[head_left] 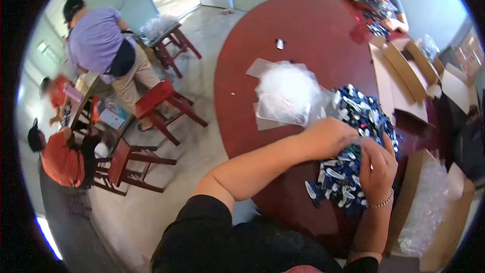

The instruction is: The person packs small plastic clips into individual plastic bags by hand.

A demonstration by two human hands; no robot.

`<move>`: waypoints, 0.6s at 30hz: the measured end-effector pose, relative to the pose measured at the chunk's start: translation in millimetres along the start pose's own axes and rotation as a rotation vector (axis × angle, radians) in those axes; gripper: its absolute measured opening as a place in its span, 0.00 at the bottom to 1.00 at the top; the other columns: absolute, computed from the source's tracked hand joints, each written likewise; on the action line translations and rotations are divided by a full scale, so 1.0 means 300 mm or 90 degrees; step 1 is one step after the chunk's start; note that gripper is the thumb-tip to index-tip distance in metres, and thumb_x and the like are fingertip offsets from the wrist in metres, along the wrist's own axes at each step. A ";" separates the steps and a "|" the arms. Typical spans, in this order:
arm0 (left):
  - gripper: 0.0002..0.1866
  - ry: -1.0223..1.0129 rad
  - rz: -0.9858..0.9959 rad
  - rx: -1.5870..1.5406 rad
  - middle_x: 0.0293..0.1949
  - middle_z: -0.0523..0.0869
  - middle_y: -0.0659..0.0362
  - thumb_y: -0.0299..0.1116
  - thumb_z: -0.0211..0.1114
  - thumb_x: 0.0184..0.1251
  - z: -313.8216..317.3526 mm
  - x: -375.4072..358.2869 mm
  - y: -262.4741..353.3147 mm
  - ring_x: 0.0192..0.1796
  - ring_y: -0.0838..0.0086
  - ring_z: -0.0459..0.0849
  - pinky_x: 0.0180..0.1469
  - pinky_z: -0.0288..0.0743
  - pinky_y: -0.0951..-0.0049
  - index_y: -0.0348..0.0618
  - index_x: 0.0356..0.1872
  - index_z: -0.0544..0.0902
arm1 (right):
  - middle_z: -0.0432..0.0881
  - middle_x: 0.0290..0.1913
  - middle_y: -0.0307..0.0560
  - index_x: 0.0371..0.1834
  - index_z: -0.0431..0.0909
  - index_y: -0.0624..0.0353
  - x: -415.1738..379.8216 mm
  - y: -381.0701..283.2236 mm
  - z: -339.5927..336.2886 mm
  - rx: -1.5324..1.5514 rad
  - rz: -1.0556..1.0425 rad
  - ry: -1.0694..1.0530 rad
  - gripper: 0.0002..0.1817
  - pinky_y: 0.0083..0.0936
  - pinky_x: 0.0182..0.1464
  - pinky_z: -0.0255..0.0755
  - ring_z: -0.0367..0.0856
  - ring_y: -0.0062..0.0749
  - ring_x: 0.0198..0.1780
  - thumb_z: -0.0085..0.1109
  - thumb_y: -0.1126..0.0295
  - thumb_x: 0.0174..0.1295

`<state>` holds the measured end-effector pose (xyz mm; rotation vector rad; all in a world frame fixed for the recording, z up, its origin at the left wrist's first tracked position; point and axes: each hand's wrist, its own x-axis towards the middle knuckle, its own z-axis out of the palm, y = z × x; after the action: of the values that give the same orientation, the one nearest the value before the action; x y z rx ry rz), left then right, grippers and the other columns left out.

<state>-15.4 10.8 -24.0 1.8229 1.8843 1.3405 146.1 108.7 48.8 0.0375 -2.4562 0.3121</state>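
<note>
Over a heap of small dark-blue and white clip-like pieces, my two hands meet with their fingertips close together. My left hand is closed, its fingers bent in a pinch. My right hand, with a bracelet at the wrist, is closed too, thumb and fingers drawn toward the left fingertips. A small pale, see-through bit shows between them; I cannot tell what it is. Left of the heap lies a pile of clear plastic bags, its edge near my left hand. One loose piece sits farther off on the round red table.
Cardboard boxes stand at the table's right side. Another box holding clear plastic bags is beside my right arm. Across the table a person handles similar pieces. Red stools and other people are on the left.
</note>
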 end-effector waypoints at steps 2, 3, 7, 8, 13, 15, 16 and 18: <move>0.09 0.013 -0.012 0.027 0.37 0.86 0.48 0.34 0.62 0.67 -0.024 -0.005 0.021 0.42 0.50 0.85 0.43 0.79 0.57 0.44 0.44 0.84 | 0.88 0.41 0.50 0.47 0.83 0.60 -0.001 -0.005 -0.015 0.036 0.039 -0.026 0.11 0.46 0.65 0.68 0.87 0.41 0.43 0.62 0.78 0.60; 0.09 0.004 -0.024 0.042 0.38 0.87 0.48 0.33 0.62 0.66 -0.017 -0.004 0.004 0.42 0.51 0.86 0.43 0.79 0.59 0.45 0.44 0.84 | 0.88 0.42 0.49 0.47 0.83 0.59 -0.002 -0.014 -0.022 0.056 0.070 -0.074 0.12 0.45 0.65 0.67 0.87 0.41 0.44 0.63 0.77 0.59; 0.12 0.004 -0.024 0.058 0.42 0.88 0.49 0.27 0.62 0.64 -0.031 -0.002 0.025 0.44 0.52 0.86 0.46 0.80 0.61 0.43 0.47 0.85 | 0.85 0.49 0.46 0.54 0.80 0.54 -0.012 -0.007 0.002 0.070 0.066 -0.130 0.17 0.51 0.65 0.65 0.84 0.41 0.49 0.64 0.71 0.61; 0.12 0.006 -0.030 0.058 0.42 0.88 0.49 0.26 0.62 0.63 -0.034 0.001 0.028 0.45 0.53 0.86 0.47 0.80 0.61 0.42 0.47 0.85 | 0.85 0.50 0.47 0.54 0.80 0.54 -0.012 -0.011 0.005 0.060 0.077 -0.133 0.16 0.51 0.66 0.65 0.84 0.41 0.50 0.63 0.71 0.62; 0.13 0.071 0.036 0.077 0.45 0.88 0.49 0.28 0.65 0.63 -0.020 0.001 -0.028 0.47 0.53 0.86 0.48 0.80 0.61 0.42 0.48 0.85 | 0.85 0.51 0.45 0.55 0.80 0.53 -0.033 0.022 0.023 0.040 0.075 -0.159 0.15 0.50 0.66 0.64 0.82 0.44 0.52 0.58 0.73 0.65; 0.13 0.049 0.013 0.094 0.44 0.88 0.50 0.29 0.66 0.63 -0.027 -0.002 -0.035 0.47 0.53 0.86 0.49 0.80 0.61 0.42 0.49 0.85 | 0.83 0.54 0.46 0.58 0.78 0.54 -0.038 0.033 0.032 0.057 0.058 -0.175 0.17 0.49 0.66 0.64 0.81 0.44 0.55 0.58 0.72 0.66; 0.13 0.048 0.014 0.094 0.44 0.88 0.50 0.29 0.66 0.63 -0.031 -0.004 -0.035 0.47 0.53 0.86 0.49 0.80 0.61 0.42 0.49 0.85 | 0.83 0.54 0.46 0.58 0.78 0.54 -0.035 0.032 0.036 0.056 0.059 -0.174 0.17 0.49 0.66 0.64 0.81 0.44 0.55 0.58 0.72 0.66; 0.12 0.033 -0.011 0.149 0.42 0.87 0.50 0.29 0.62 0.62 -0.037 -0.009 -0.029 0.45 0.52 0.84 0.48 0.78 0.56 0.41 0.47 0.85 | 0.81 0.57 0.48 0.60 0.76 0.54 -0.028 0.020 0.046 0.108 0.098 -0.208 0.19 0.48 0.67 0.63 0.80 0.44 0.56 0.58 0.73 0.65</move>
<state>-28.5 4.8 -24.8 1.8870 2.1601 1.2165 143.6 110.9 31.8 -0.0300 -2.7553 0.6246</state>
